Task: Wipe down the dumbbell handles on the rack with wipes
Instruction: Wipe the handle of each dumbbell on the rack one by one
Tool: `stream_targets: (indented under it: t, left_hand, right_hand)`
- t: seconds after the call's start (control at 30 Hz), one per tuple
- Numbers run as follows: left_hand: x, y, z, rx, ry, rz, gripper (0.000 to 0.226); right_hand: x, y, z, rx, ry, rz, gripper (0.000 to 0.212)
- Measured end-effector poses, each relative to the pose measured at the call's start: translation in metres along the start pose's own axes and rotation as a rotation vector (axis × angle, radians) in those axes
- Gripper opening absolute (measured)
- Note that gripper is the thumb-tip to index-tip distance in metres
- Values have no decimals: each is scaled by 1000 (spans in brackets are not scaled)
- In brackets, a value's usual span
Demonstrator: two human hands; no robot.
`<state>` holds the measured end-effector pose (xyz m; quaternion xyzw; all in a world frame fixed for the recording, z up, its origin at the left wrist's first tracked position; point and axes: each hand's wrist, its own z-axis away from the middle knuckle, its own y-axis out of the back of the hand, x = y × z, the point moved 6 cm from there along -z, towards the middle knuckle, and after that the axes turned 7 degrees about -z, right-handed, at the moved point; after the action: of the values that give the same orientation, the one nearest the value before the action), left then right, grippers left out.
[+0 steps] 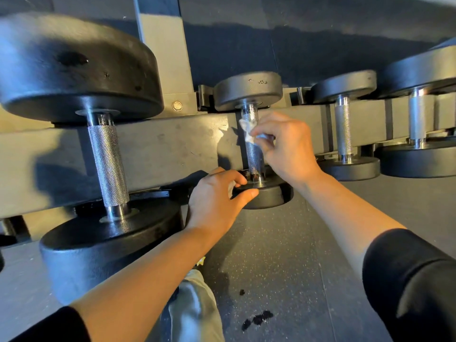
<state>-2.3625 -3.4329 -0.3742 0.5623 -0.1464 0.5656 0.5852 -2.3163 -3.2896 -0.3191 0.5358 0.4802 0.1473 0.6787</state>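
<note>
1. Right hand (pixel 287 146), fingers curled, pinching a crumpled white wipe (pixel 248 130) against the upper handle (pixel 254 154) of a small dumbbell.
2. Left hand (pixel 217 201), thumb and fingers bent round the near plate (pixel 267 195) of the same dumbbell, gripping its rim.
3. Handle: knurled bright steel, smooth collars at both ends, lying across the grey rack (pixel 160 149) between black round plates.
4. Far plate (pixel 248 91) stamped with small raised marks, too blurred to read.
5. Larger dumbbell (pixel 108 166) on the left; two more to the right (pixel 344 129), same knurled handles.
6. Speckled dark floor (pixel 283 255) below, black sleeves at both forearms.
</note>
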Motion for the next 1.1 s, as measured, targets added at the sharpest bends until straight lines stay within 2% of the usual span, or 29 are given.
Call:
stream_targets:
  t: [0.17,0.37,0.43,0.5,0.57,0.6,0.67,0.8,0.93,1.0,1.1]
  left_hand:
    - [3,1,1,22,-25,-11,26]
    - [4,-1,2,7,-48,-17,27]
    - [3,-3,2,6,-48,-7,28]
    - [4,-2,1,32,-65,-6,32]
    - [6,0,-1,106,-76,-33,31]
    - [8,1,-2,153,-70,-57,28]
    - [16,0,-5,238,-54,-91,18]
    - [41,-11,-7,372,22,-35,10]
    - [48,-20,-10,564,189,-49,12]
    - [52,-22,-12,664,229,-21,20]
    - [55,-29,-15,715,287,-44,23]
  right_hand:
    - [9,-4,34,-126,-146,-129,18]
    - [16,-6,43,-175,-241,-221,22]
    - [21,-1,39,-77,-274,-288,16]
    - [30,12,32,124,-303,-350,11]
    - [35,19,16,257,-255,-331,13]
    - [36,19,7,272,-205,-319,14]
    - [37,9,-10,212,-144,-330,19]
    - [41,-8,-7,117,-168,-433,20]
    - [49,-11,17,-47,-188,-510,16]
    - [51,-11,26,-118,-166,-508,17]
    - [52,-11,36,-209,-125,-508,13]
